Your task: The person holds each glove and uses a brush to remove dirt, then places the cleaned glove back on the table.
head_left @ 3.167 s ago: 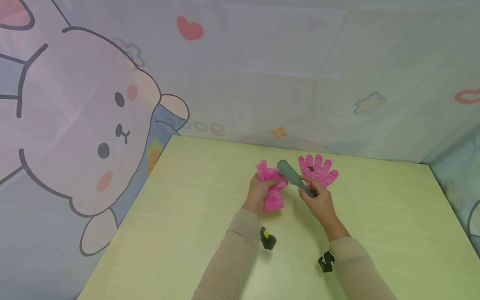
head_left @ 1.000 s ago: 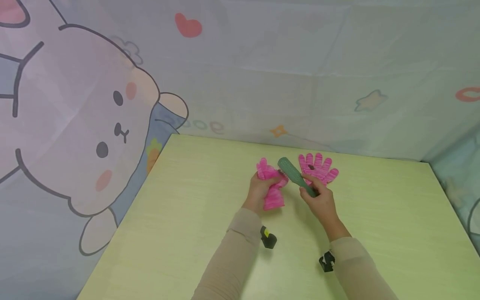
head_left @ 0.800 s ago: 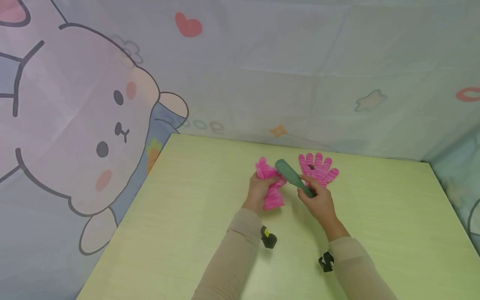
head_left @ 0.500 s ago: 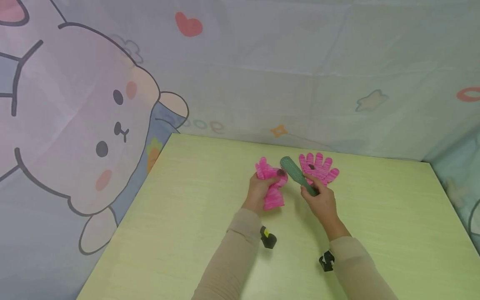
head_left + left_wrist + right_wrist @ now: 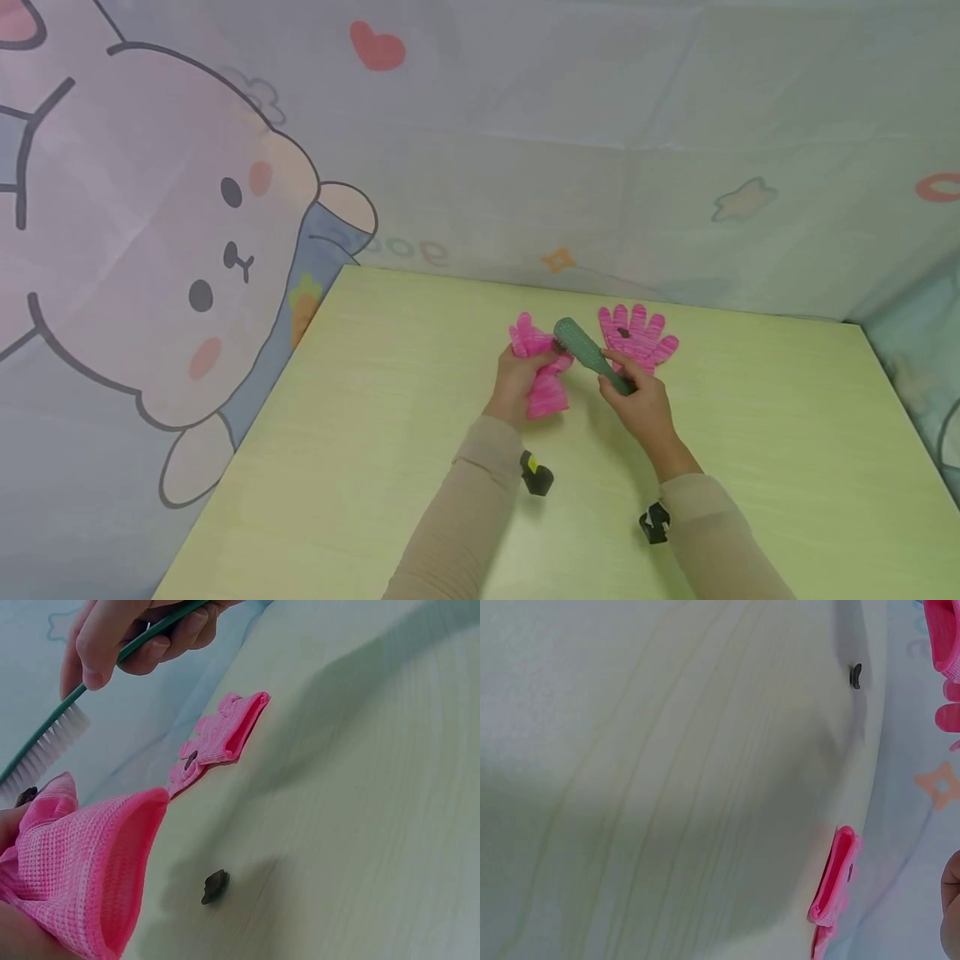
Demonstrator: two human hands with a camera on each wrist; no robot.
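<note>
My left hand [image 5: 514,379] grips a bunched pink knit glove [image 5: 547,395], whose cuff hangs free toward me. In the left wrist view a dark clump [image 5: 27,796] sits on this glove, close to the white bristles [image 5: 46,750]. My right hand [image 5: 643,406] pinches the handle of a green brush [image 5: 583,347], its head over the held glove with the bristles facing down-left. Whether the bristles press on the clump is hard to tell. A second pink glove [image 5: 639,337] lies flat behind my right hand, with a dark spot on it.
On the pale yellow-green table [image 5: 765,417] a dark lump [image 5: 215,886] lies below the held glove, seen in the left wrist view. A printed cloth backdrop [image 5: 525,150] rises behind the table's far edge.
The brush has gone back and forth in short strokes. Half a second ago its head was to the right, baring the dark clump; now it is over it again. The left hand stays put.
</note>
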